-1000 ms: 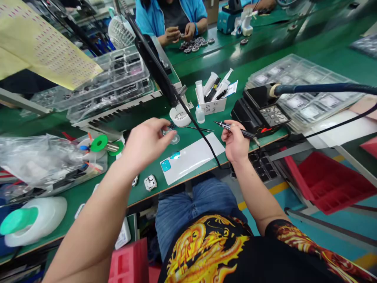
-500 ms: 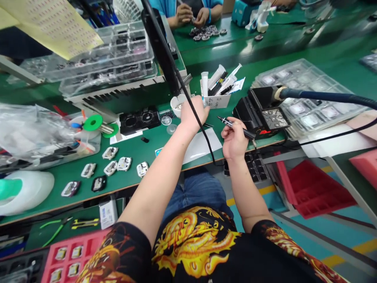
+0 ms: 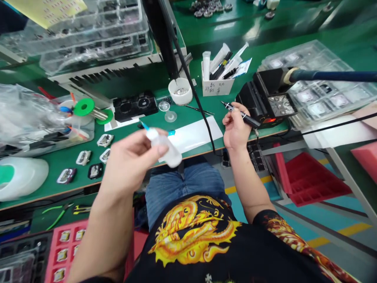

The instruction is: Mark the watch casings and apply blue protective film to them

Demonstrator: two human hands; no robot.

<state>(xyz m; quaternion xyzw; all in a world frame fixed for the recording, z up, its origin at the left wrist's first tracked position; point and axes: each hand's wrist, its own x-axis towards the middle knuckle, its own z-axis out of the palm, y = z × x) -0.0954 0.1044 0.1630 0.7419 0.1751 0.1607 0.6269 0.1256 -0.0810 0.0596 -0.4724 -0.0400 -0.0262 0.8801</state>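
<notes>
My left hand (image 3: 132,157) is closed around a small white squeeze bottle (image 3: 167,150) with a blue needle tip, held tilted above the front of the bench. In my right hand (image 3: 236,127) is a black marker pen (image 3: 241,114), its tip uncapped and pointing up to the left. Between the hands lies a white sheet (image 3: 196,135) with a small blue patch on its left part. Tweezers (image 3: 200,110) rest behind the sheet, beside a round white cup (image 3: 180,92) of small parts. Several small device housings (image 3: 84,157) sit on the bench left of my left hand.
A box of syringes and pens (image 3: 217,86) stands behind the sheet. To the right are a black soldering iron stand (image 3: 259,98) and a clear compartment tray (image 3: 318,84). A black cable (image 3: 203,118) hangs across the middle. A green solder spool (image 3: 84,107) stands at left.
My left hand has moved from beside the pen box back toward me and to the left, now with the squeeze bottle in it. The right hand still holds the marker. My view has tilted down.
</notes>
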